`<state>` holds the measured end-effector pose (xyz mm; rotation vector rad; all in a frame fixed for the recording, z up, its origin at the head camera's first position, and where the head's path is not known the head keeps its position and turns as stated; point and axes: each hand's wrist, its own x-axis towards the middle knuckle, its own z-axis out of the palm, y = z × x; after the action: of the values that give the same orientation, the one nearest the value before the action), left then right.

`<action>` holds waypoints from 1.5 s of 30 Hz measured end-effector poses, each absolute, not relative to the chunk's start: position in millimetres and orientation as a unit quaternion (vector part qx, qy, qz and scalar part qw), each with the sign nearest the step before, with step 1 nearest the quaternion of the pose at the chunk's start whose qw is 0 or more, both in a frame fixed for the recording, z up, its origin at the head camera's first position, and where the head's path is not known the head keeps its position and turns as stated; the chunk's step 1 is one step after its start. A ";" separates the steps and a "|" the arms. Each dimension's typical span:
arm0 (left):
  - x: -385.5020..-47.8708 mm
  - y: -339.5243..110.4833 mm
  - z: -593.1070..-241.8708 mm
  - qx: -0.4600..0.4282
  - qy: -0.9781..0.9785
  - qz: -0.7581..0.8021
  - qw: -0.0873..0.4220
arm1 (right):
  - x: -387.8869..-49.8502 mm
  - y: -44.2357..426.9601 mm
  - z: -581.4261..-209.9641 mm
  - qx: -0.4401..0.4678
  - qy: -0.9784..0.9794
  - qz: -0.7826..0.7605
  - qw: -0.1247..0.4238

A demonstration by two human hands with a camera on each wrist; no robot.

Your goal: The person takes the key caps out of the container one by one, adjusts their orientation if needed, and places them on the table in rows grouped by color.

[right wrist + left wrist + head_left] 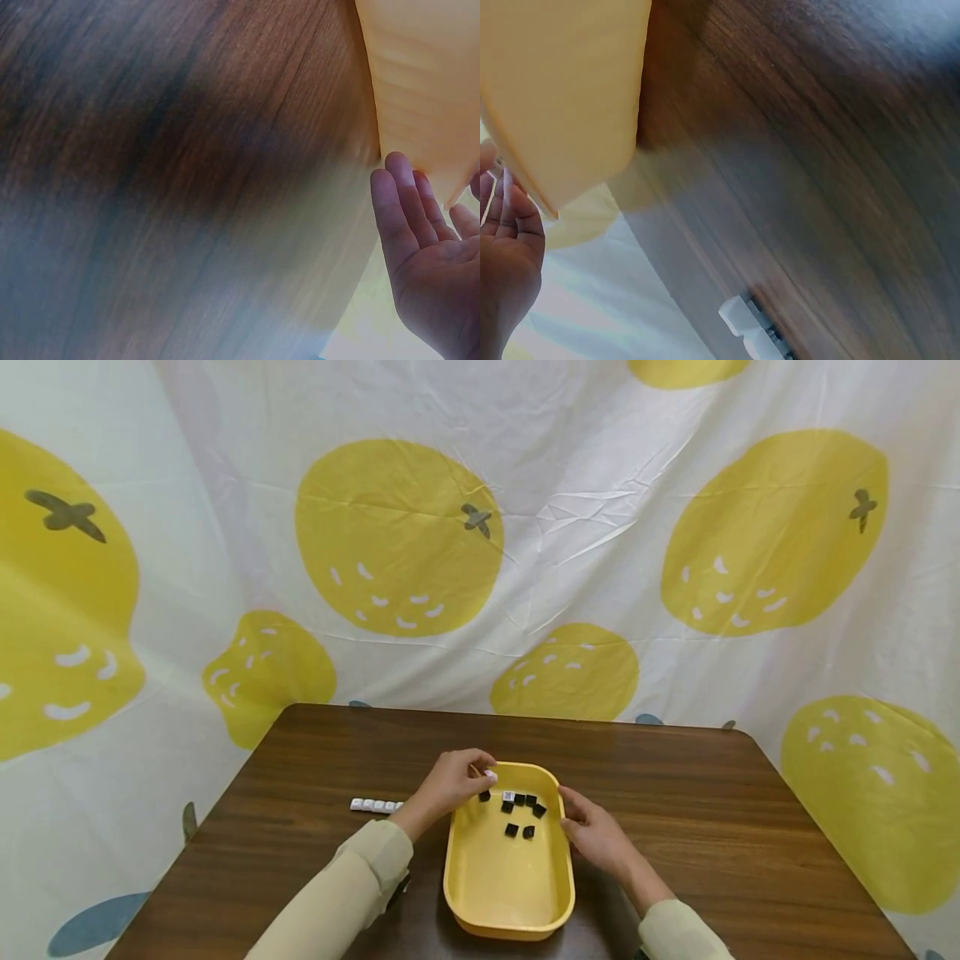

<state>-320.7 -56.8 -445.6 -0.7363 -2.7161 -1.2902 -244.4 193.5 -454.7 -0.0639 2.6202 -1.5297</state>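
Observation:
A yellow tray point(510, 893) stands lengthwise on the table, with several black keycaps point(512, 830) and a white-topped keycap point(508, 797) in its far half. My left hand point(448, 781) is over the tray's far left corner, pinching a small white keycap point(491, 776) between thumb and fingers. A dark keycap point(484, 795) shows just below those fingertips. At the tray's right side, my right hand point(596, 837) touches the rim, its fingers point(394, 206) mostly straight along the outer wall. The right thumb's exact contact is hard to make out.
Left of the tray, a row of white keycaps point(372, 805) lies on the brown wooden table point(720, 827), partly behind the left wrist. A small dark object point(401, 887) peeks out beside the left sleeve. Behind the table hangs a lemon-print curtain point(570, 552).

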 end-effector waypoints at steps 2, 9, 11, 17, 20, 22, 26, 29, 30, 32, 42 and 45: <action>-320.2 -60.9 -444.0 -0.238 -0.879 -0.413 0.026 | -244.3 193.7 -454.6 -0.020 0.863 -0.501 0.054; -316.2 -86.4 -442.2 -0.208 -0.875 -0.434 0.048 | -243.7 193.3 -452.9 -0.018 0.859 -0.508 0.058; -316.2 -96.1 -442.4 -0.190 -0.875 -0.441 0.056 | -243.8 193.8 -453.0 -0.020 0.857 -0.511 0.058; -317.5 -130.1 -444.6 -0.150 -0.886 -0.430 0.081 | -244.4 194.1 -454.1 -0.022 0.858 -0.509 0.058; -317.5 -149.4 -447.1 -0.139 -0.894 -0.418 0.084 | -244.7 193.9 -455.0 -0.019 0.860 -0.506 0.058; -317.6 -163.3 -448.7 -0.132 -0.898 -0.411 0.083 | -244.9 193.8 -455.4 -0.020 0.861 -0.505 0.057; -316.8 -192.3 -451.8 -0.114 -0.905 -0.402 0.083 | -244.7 193.3 -454.6 -0.025 0.861 -0.505 0.054; -315.0 -213.3 -454.7 -0.098 -0.910 -0.393 0.082 | -244.2 193.6 -453.4 -0.036 0.864 -0.500 0.054; -314.6 -219.7 -456.1 -0.092 -0.913 -0.390 0.081 | -244.0 193.8 -453.2 -0.037 0.864 -0.499 0.054; -312.6 -231.9 -459.1 -0.082 -0.918 -0.382 0.070 | -243.7 194.1 -453.1 -0.036 0.865 -0.497 0.055; -303.0 -266.1 -476.9 -0.058 -0.930 -0.362 0.007 | -243.6 194.8 -454.3 -0.022 0.864 -0.500 0.059; -301.4 -267.9 -479.4 -0.054 -0.930 -0.364 -0.006 | -243.8 194.9 -454.5 -0.020 0.863 -0.501 0.060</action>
<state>-301.4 -267.9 -479.4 -0.1689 -2.9333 -1.1470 -243.8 194.9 -454.5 -0.0598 2.6127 -1.5183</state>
